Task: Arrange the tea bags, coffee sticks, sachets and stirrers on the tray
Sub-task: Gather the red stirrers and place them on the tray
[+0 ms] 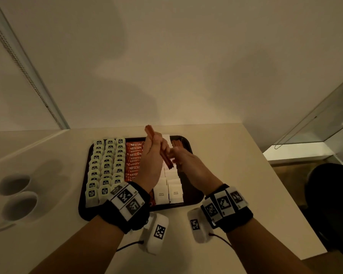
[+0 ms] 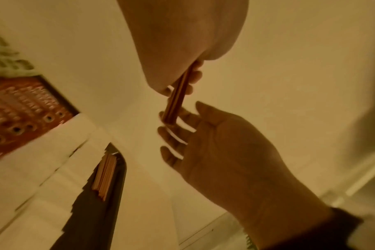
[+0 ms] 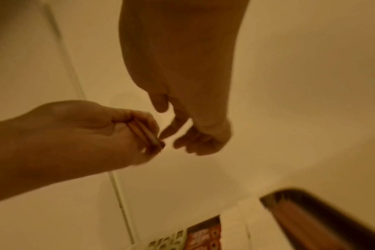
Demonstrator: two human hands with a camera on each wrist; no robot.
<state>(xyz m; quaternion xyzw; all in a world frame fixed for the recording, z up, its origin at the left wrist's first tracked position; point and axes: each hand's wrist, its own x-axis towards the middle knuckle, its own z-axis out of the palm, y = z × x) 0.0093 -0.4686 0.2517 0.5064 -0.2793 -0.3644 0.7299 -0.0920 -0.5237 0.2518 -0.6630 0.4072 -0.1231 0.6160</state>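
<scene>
While you work over the worktop [image 1: 236,175], two white cups [image 1: 18,194] stand far left, well apart from the black tray [image 1: 83,204]. On the tray, three columns of tea bags [image 1: 106,171] with dark labels too small to read fill the left side, next a red column of coffee sticks [image 1: 134,155] printed NESCAFE, then two columns of sachets [image 1: 167,193] marked WHITE SUGAR, and a bundle of stirrers [image 1: 176,143] at the far right corner. Your left hand [image 1: 151,161] grips a bunch of brown stirrers [image 1: 162,150] above the tray, too bunched to count. Your right hand [image 1: 188,163], fingers loosely spread, touches the bunch's lower end.
</scene>
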